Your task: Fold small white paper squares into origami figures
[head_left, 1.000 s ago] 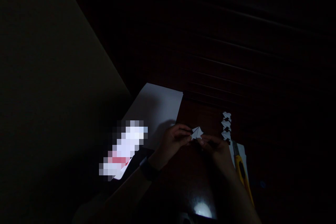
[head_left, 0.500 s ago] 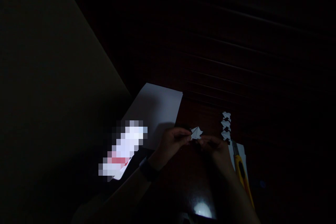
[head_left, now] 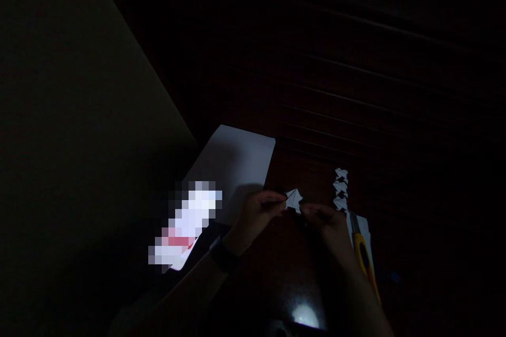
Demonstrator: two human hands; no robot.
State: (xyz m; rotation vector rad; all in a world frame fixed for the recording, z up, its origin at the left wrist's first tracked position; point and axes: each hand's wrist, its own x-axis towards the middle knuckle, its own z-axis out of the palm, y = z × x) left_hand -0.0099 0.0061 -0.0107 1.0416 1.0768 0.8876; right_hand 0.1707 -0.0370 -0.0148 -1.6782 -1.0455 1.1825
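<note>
A small white folded paper figure (head_left: 294, 199) with pointed corners and crease lines is held up between my hands. My left hand (head_left: 255, 216) pinches its left edge between thumb and fingers. At its lower right corner, the closed fingertips of my right hand (head_left: 326, 226) pinch the paper, though the dark partly hides the contact. Three similar folded paper figures (head_left: 340, 188) lie in a column to the right, beyond my right hand. Beside my right forearm is a yellow utility knife (head_left: 361, 253), lying on white paper pieces (head_left: 367, 229).
White paper sheets (head_left: 245, 152) lie at the left on the dark wooden table (head_left: 290, 163). A bright, pixelated phone-like screen (head_left: 193, 216) overlaps their near corner. A round light reflection shows near the bottom edge. A pale wall (head_left: 79, 89) stands at the left.
The paper figure has shifted slightly left and tilted, showing more of its lower right corner. My right hand has moved a little. The other things lie as before.
</note>
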